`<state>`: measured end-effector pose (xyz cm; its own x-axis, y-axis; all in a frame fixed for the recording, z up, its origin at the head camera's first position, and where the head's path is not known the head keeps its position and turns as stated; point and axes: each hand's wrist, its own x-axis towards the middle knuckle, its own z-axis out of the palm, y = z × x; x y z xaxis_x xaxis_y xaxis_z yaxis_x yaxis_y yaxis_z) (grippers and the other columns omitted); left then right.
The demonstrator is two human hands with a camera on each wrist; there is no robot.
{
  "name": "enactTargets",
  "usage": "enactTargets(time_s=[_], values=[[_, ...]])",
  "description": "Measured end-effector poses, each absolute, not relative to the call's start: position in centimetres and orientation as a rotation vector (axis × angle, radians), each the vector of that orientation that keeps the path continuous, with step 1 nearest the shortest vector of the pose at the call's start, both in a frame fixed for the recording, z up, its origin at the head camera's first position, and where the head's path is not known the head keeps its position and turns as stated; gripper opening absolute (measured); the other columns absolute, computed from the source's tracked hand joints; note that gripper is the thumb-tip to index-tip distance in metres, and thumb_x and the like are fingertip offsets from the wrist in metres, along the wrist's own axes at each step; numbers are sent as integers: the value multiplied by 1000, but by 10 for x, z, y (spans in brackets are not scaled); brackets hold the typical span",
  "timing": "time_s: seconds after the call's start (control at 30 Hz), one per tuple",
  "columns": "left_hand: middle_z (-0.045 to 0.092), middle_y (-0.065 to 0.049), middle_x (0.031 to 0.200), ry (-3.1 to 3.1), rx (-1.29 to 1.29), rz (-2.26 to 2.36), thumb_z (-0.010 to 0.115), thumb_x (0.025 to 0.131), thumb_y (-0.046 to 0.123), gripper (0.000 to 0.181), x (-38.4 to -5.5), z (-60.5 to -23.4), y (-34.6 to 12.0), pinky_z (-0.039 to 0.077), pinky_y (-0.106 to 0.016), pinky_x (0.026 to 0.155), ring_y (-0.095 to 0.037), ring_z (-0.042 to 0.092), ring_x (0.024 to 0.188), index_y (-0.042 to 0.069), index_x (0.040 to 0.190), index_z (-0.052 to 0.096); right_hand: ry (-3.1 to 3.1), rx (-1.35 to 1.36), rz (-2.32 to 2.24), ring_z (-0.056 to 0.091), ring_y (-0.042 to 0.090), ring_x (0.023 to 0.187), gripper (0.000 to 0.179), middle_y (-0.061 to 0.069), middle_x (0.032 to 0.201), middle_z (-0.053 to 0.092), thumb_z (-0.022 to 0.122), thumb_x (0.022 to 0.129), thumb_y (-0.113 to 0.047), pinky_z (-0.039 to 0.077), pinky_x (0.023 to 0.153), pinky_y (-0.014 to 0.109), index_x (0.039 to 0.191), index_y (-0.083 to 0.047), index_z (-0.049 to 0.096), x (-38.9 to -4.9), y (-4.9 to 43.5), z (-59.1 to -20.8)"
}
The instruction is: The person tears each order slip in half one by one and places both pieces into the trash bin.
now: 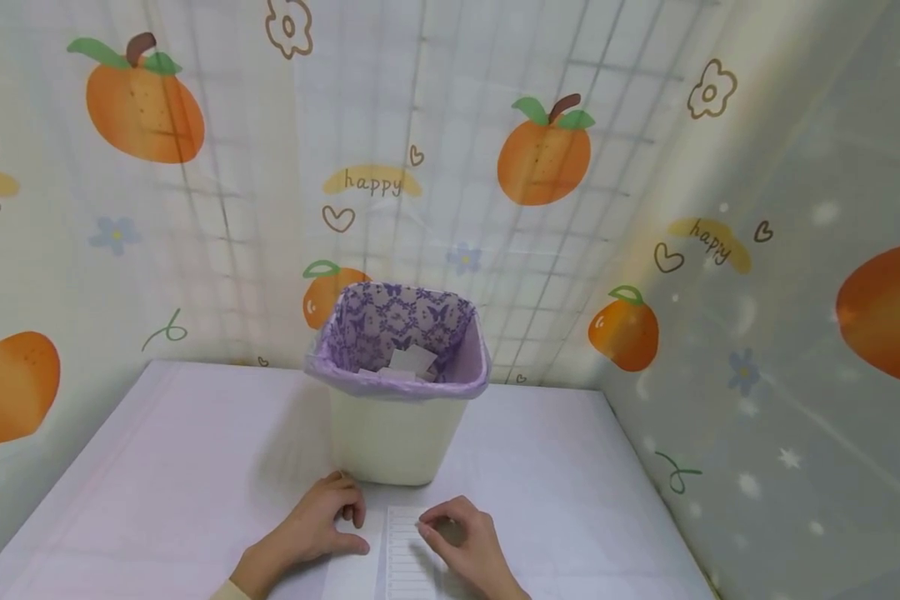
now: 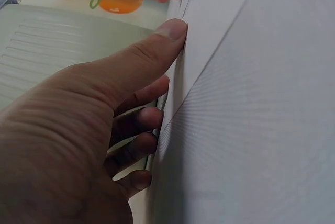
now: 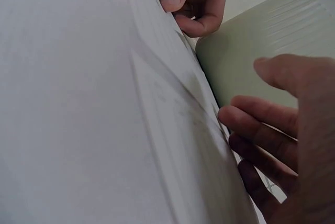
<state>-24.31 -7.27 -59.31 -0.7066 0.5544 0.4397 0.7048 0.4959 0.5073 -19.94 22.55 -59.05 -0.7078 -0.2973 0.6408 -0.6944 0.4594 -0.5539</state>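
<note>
A lined sheet of paper (image 1: 411, 562) lies on the table in front of me, printed rows running down it. Beside its left edge is a plain white strip of paper (image 1: 351, 575). My left hand (image 1: 321, 521) rests by that strip, thumb stretched out at the paper and fingers loosely bent. Over the right part of the lined sheet is my right hand (image 1: 471, 542). In the right wrist view its thumb (image 3: 277, 72) stands apart from its loosely bent fingers, with nothing seen between them. In the left wrist view the left thumb (image 2: 152, 51) lies at the paper's edge.
Just beyond the hands stands a cream bin (image 1: 397, 437) with a purple patterned liner (image 1: 322, 367). White paper pieces (image 1: 412, 360) lie inside it. The table (image 1: 195, 450) has a pale cover. Curtains (image 1: 450, 108) printed with oranges hang behind and at the sides.
</note>
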Motion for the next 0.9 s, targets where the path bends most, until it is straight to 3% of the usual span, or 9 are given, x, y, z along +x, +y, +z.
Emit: enactTargets(time_s=[0.2,0.27,0.43,0.6,0.73,0.9], values=[[63,7,114,-2550,-996,-916,96,65,49,58,-237,-586,-68,53,-40,95,-14,57,107,17,107,72,-2285,807,1173,70,15,90,9,-7,94,77,81,93,-14,55,83,30,101,-18,78,-198,227,-591],[64,5,114,-2574,-976,-920,97,65,44,62,-234,-583,-66,53,-39,95,-14,57,107,14,113,71,-2292,811,1182,70,15,92,9,-6,94,77,80,94,-14,55,84,30,102,-18,78,-199,227,-592],[60,5,93,-2621,-985,-1046,99,67,31,53,-230,-578,-65,48,-28,80,-9,52,91,13,106,69,-2291,823,1177,70,13,93,9,-4,95,77,80,94,-14,55,85,29,102,-18,78,-200,227,-594],[56,8,78,-2668,-975,-1132,97,71,28,46,-232,-577,-66,43,-24,74,-6,50,84,15,103,68,-2341,778,1198,70,12,96,8,-6,97,77,79,95,-17,54,88,29,103,-20,79,-200,227,-592],[57,8,83,-2661,-976,-1081,98,69,32,44,-231,-580,-66,43,-24,75,-6,48,87,19,100,69,-2333,789,1179,71,13,92,10,-8,95,76,80,93,-15,54,87,27,102,-19,79,-198,228,-593],[59,12,105,-2627,-932,-965,99,64,36,44,-230,-584,-64,50,-36,88,-12,51,103,26,93,68,-2286,826,1146,70,13,89,11,-9,93,75,80,93,-14,52,86,24,103,-18,78,-197,229,-596]])
